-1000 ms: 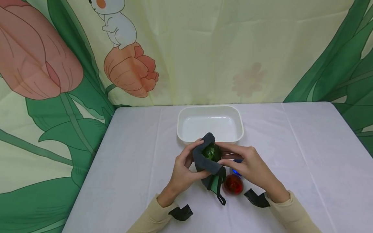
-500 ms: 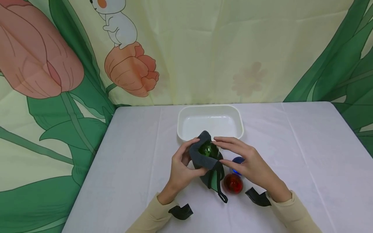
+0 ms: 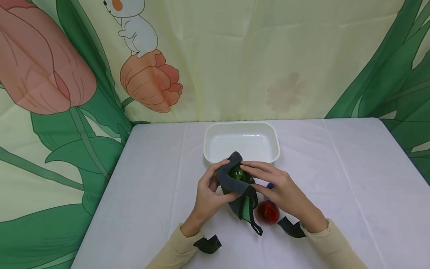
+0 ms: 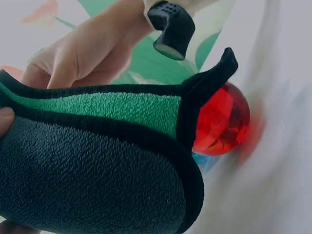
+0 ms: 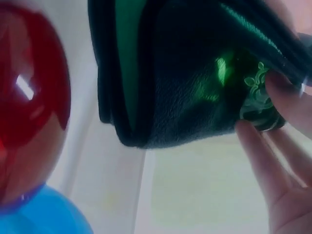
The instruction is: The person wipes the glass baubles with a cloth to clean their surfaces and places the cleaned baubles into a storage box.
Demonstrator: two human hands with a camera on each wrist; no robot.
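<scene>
In the head view my left hand [image 3: 211, 192] grips a dark grey cloth [image 3: 230, 182] with black edging and a green inner side. The cloth wraps around a green glass ball [image 3: 237, 173], whose top stays bare. My right hand [image 3: 283, 190] pinches the ball from the right, its thumb near the cloth's edge. A raised plant-like pattern marks the green glass [image 5: 258, 97] in the right wrist view. Just below the right hand sits a red glass ball [image 3: 268, 212]. Behind it a blue ball [image 3: 270, 185] is mostly hidden by that hand.
A white rectangular dish [image 3: 242, 144] stands behind the hands on the white-covered table [image 3: 154, 186]. From the cloth's corner hangs a black loop [image 3: 258, 228]. Black devices [image 3: 208, 244] are worn at both wrists. A flower-printed curtain [image 3: 235, 67] hangs behind the table.
The cloth and green ball have shifted slightly left. My right fingers spread away from the ball, then came back in leftward over it, covering more of the blue ball.
</scene>
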